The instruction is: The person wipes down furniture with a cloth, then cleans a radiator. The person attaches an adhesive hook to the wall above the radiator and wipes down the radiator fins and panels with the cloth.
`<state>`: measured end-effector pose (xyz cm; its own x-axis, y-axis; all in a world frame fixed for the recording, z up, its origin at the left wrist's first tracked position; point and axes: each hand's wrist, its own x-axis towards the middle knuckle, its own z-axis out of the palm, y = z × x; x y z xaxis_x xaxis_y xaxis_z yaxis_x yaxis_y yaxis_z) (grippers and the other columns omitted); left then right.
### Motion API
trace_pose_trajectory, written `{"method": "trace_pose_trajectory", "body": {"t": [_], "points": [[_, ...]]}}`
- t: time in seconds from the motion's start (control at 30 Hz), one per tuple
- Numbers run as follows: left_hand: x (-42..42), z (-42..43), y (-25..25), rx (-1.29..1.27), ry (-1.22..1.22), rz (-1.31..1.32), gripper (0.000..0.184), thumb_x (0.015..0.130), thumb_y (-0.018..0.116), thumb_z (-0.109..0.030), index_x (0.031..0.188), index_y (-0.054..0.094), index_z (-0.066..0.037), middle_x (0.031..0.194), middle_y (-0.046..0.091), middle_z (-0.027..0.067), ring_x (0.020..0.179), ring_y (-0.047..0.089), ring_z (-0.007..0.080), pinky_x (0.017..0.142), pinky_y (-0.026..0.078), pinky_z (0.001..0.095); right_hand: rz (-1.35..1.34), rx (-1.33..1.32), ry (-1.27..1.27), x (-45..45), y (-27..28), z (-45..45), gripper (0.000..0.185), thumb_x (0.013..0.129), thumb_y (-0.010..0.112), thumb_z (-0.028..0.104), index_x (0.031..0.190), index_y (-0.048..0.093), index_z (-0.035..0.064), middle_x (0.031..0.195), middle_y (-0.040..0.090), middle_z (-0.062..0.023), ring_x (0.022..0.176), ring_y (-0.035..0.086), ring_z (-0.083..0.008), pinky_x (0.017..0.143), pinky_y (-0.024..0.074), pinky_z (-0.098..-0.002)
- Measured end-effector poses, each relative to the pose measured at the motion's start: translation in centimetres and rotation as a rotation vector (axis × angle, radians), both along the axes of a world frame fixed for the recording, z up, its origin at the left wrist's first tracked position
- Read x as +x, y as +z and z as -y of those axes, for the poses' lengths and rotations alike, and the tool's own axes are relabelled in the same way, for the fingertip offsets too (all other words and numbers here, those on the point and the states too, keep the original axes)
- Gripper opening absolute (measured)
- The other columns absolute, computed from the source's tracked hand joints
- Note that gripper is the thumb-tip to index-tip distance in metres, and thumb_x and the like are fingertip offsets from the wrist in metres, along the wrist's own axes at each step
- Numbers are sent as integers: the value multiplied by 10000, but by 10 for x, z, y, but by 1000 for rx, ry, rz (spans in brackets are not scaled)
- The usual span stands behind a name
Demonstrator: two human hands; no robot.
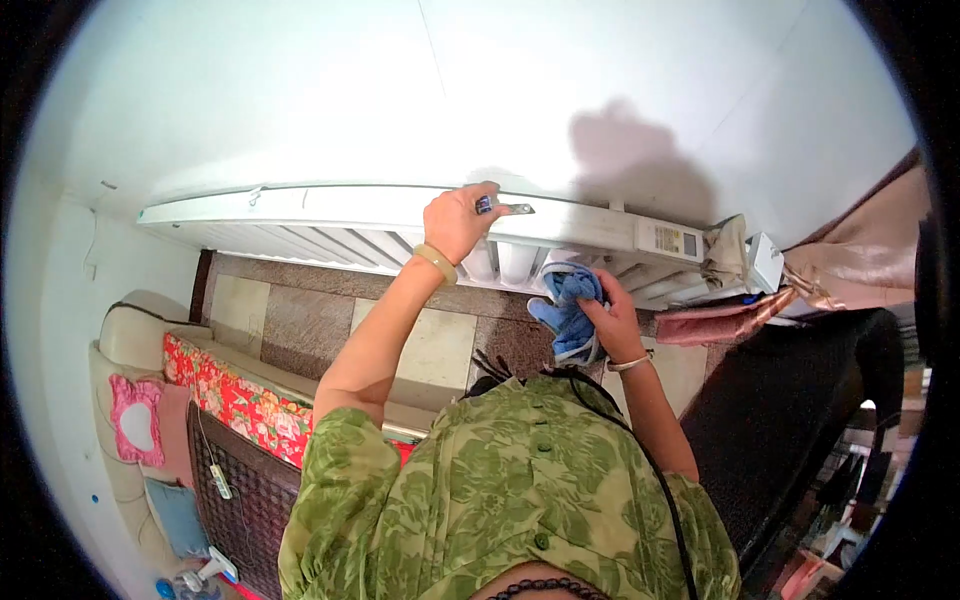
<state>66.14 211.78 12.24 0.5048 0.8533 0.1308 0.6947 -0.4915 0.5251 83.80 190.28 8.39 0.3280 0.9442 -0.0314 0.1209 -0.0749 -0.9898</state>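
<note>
My left hand is closed at the top edge of the white radiator. Between its fingers is a small dark-blue object with a flat metallic end pointing right; its exact kind is unclear. Lower and to the right, my right hand grips a bunched blue cloth with a pale edging. The cloth hangs in front of the radiator, above the floor.
A white remote with a small screen lies on the radiator's right end, beside a beige cloth and a white box. A sofa with a red floral cover stands at left. A black covered piece is at right, near pinkish curtains.
</note>
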Motion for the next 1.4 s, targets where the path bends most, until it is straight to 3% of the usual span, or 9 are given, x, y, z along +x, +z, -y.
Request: {"method": "trace_pose_trajectory", "body": {"t": [0.33,0.43,0.53,0.63,0.77,1.03,1.13,1.23,1.4], "points": [[-13,-23,-15,46,-67,69,331,753,756,-377,1035,729,-205,750,697,52,673,661,235,616,510,337,-28,24,-62,-16,2,-6,316,824,630,96,1121,574,0,1001,621,-47,927,556,-128,839,454,-291],[-26,-21,-8,-7,-16,23,315,750,747,-351,1002,735,-163,849,711,64,744,674,257,645,524,349,52,18,-65,-13,8,-9,331,817,634,107,1124,571,1,991,630,-67,917,558,-128,834,451,-291],[-37,-16,-9,23,42,72,289,757,747,-311,996,734,-148,782,698,73,692,659,271,605,507,349,225,42,-123,-15,39,-21,354,803,607,83,1147,567,6,1055,631,-127,950,591,-205,864,452,-334],[-44,-12,-13,148,86,80,223,766,744,-278,929,733,-126,768,688,80,679,649,282,597,501,358,868,287,-409,-13,56,-40,480,717,595,62,1194,560,22,1173,581,-188,1092,524,-394,945,413,-461],[-50,-11,-23,228,108,127,185,781,738,-270,862,715,-105,766,682,97,670,648,283,589,499,359,1248,47,-247,2,1,-74,523,720,629,141,1229,561,41,1300,518,-175,1206,471,-346,1000,376,-474],[-50,-24,-19,36,162,60,241,750,753,-261,885,693,-71,759,680,130,698,650,324,609,502,404,1231,156,-154,-13,-7,-83,520,723,616,106,1236,554,46,1340,504,-146,1251,448,-322,1015,365,-472],[-63,-27,-20,-108,234,193,241,746,754,-250,839,691,-36,703,663,133,623,632,270,577,484,369,1228,229,-47,-20,-4,-92,519,725,616,98,1238,553,46,1343,505,-141,1255,448,-314,1015,370,-463],[-97,-17,-35,-296,324,602,221,752,760,-201,757,677,3,618,597,50,554,478,106,532,406,285,1217,305,109,-40,5,-115,512,732,614,93,1238,554,39,1340,511,-138,1253,454,-303,1020,377,-444],[-185,42,-46,-245,564,744,168,759,758,-121,748,658,14,631,575,-5,598,472,72,554,391,243,1220,431,347,-98,10,-172,500,744,613,97,1235,557,25,1323,525,-143,1245,465,-297,1035,384,-413]]}}
